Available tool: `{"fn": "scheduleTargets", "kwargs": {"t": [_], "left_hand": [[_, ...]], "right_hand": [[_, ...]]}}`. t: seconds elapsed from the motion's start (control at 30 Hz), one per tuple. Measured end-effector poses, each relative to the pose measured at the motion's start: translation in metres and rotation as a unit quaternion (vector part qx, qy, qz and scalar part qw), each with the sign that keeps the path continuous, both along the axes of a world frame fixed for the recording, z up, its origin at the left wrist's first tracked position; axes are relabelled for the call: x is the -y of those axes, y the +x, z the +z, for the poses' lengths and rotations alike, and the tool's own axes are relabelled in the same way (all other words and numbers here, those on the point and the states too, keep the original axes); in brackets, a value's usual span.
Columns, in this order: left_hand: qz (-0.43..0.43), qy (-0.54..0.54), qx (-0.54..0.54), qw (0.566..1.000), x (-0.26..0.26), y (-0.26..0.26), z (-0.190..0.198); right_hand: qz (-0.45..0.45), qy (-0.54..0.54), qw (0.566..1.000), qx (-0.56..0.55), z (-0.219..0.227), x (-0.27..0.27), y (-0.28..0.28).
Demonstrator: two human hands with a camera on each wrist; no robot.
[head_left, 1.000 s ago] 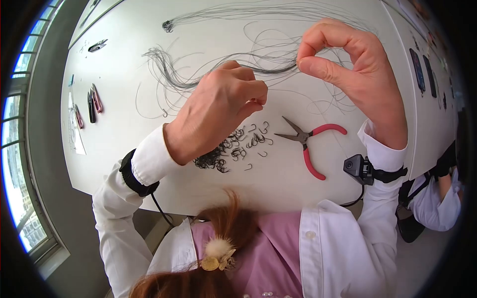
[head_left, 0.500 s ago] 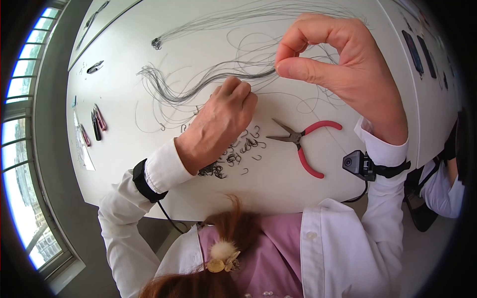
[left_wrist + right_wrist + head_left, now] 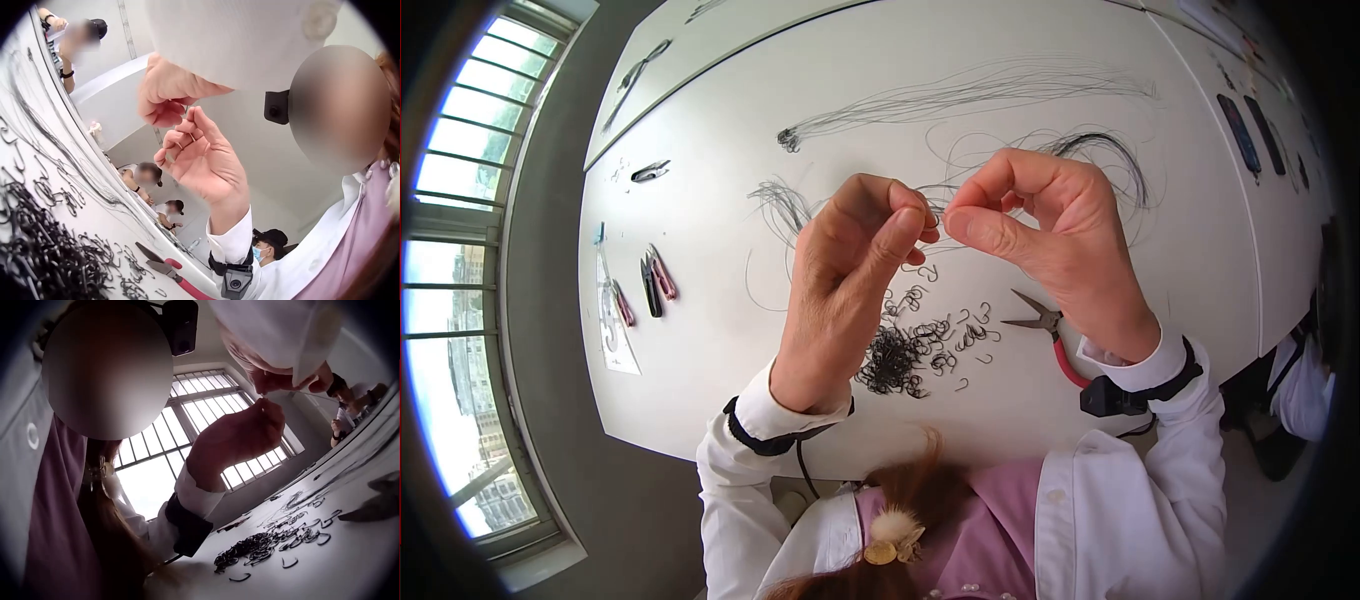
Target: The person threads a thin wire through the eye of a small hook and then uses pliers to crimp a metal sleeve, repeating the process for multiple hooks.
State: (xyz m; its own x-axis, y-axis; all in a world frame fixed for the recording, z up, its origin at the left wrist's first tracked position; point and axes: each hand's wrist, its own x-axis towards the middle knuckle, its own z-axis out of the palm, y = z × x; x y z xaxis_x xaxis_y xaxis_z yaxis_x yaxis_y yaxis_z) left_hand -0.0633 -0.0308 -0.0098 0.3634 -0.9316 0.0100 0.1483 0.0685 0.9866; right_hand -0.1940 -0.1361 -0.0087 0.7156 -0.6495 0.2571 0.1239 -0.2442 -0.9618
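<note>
Over the table, the left hand pinches something tiny, apparently a dark hook, between thumb and fingertips. Close beside it, the right hand has thumb and index finger pinched together; a thin line runs from its fingertips in the right wrist view. Whether hook and line touch cannot be told. Beneath the hands lies a heap of black hooks, with loose ones around its right side. A bundle of fine dark lines stretches behind both hands, which partly hide it.
Red-handled pliers lie open-jawed by the right wrist. Another line bundle lies farther back. At left are small snips, cutters and a clear ruler. Phones lie at far right; other people sit beyond the table.
The left hand has risen from near the hooks and turned, its fingertips now beside the right hand's. The right hand has come lower, away from the line bundle. The head view has shifted.
</note>
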Motion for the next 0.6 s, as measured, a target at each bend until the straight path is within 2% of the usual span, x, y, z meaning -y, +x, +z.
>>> {"fn": "scheduleTargets", "kwargs": {"t": [0.07, 0.13, 0.27, 0.37, 0.43, 0.6], "left_hand": [[-0.005, -0.01, -0.014, 1.0, -0.001, 0.001, -0.001], [0.022, -0.039, -0.024, 0.999, -0.003, 0.001, -0.001], [0.034, -0.083, -0.035, 0.995, -0.003, 0.005, -0.008], [0.025, -0.085, -0.048, 0.995, -0.005, 0.008, -0.01], [0.025, -0.072, -0.068, 0.995, -0.005, 0.008, -0.009], [0.006, -0.027, -0.131, 0.991, -0.004, 0.012, -0.009]], "right_hand": [[-0.022, -0.002, 1.0, 0.008, 0.003, -0.007, 0.006], [-0.077, -0.079, 0.994, 0.021, -0.002, -0.009, 0.012], [-0.066, -0.048, 0.997, -0.014, 0.002, -0.014, 0.018], [-0.037, 0.015, 0.999, -0.011, -0.009, -0.012, 0.024], [-0.009, 0.155, 0.987, 0.034, -0.014, -0.014, 0.027], [-0.036, 0.069, 0.997, 0.008, -0.013, -0.007, 0.023]]}}
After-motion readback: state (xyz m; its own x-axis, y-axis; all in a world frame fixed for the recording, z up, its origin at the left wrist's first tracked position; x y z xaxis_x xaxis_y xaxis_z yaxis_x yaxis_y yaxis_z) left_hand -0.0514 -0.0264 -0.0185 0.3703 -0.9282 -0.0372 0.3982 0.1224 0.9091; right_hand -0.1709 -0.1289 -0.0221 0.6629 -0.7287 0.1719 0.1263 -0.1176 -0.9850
